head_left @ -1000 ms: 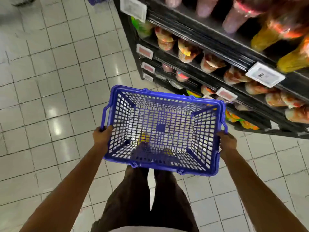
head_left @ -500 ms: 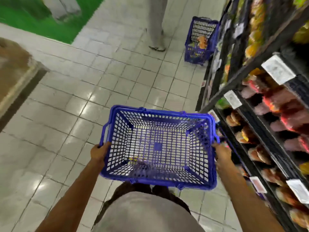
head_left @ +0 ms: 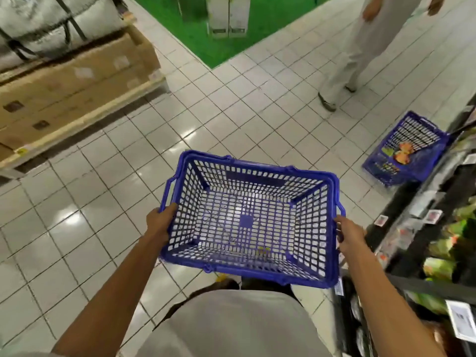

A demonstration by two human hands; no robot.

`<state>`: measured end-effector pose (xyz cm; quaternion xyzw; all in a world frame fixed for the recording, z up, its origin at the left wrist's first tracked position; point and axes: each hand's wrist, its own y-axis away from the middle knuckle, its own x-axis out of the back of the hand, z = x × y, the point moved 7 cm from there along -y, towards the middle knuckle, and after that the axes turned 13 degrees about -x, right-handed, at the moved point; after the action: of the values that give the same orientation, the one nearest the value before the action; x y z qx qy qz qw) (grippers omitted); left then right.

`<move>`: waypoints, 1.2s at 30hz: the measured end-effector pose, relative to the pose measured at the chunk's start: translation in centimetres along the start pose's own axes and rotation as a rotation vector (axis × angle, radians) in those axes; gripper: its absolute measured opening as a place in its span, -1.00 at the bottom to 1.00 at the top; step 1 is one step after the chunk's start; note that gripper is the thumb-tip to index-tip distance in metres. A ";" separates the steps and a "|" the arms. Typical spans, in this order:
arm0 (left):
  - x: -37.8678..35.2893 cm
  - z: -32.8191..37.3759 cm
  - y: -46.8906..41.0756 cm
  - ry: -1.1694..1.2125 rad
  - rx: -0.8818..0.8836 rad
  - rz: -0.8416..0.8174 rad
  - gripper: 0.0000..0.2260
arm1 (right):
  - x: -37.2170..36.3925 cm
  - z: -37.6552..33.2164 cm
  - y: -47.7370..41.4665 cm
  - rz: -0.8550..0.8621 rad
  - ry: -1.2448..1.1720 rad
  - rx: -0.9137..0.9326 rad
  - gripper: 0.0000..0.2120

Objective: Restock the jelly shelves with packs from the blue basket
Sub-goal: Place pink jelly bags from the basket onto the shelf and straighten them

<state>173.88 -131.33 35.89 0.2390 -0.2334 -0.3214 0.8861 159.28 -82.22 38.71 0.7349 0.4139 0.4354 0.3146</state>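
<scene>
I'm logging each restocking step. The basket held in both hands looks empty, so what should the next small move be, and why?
Probably a step forward and right, toward the second blue basket on the floor beside the shelves: it has colourful packs inside, while the held basket, gripped at its sides by the left hand and right hand, looks empty down to bare mesh.

This is a supermarket aisle: black shelves point(head_left: 425, 284) carry packaged goods point(head_left: 439, 267) and price labels point(head_left: 461, 322), a shopping basket point(head_left: 381, 172) stands just beside them, and cardboard stock boxes point(head_left: 77, 81) lie well apart.
</scene>
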 end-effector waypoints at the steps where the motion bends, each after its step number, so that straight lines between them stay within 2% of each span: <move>1: -0.2 0.8 -1.1 0.020 0.018 0.012 -0.63 | -1.7 -1.6 -0.1 -0.010 0.007 -0.002 -0.94; 6: -3.1 5.7 -7.6 0.088 0.070 0.075 -0.57 | -10.2 -11.4 -2.5 -0.072 0.047 0.004 -0.94; 16: -10.7 19.2 -19.9 0.160 0.053 0.233 -0.54 | -26.0 -34.0 -5.4 -0.109 0.145 0.080 -0.94; 25: -14.9 30.4 -34.7 0.297 0.107 0.293 -0.66 | -44.4 -50.5 -7.1 -0.158 0.182 0.113 -0.82; 36: -19.8 46.5 -52.9 0.222 0.167 0.383 -0.75 | -62.7 -70.4 -5.7 -0.187 0.193 0.162 -0.89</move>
<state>109.74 -166.51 36.53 0.2969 -0.2014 -0.0985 0.9282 76.59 -127.72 40.00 0.6709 0.5425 0.4382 0.2522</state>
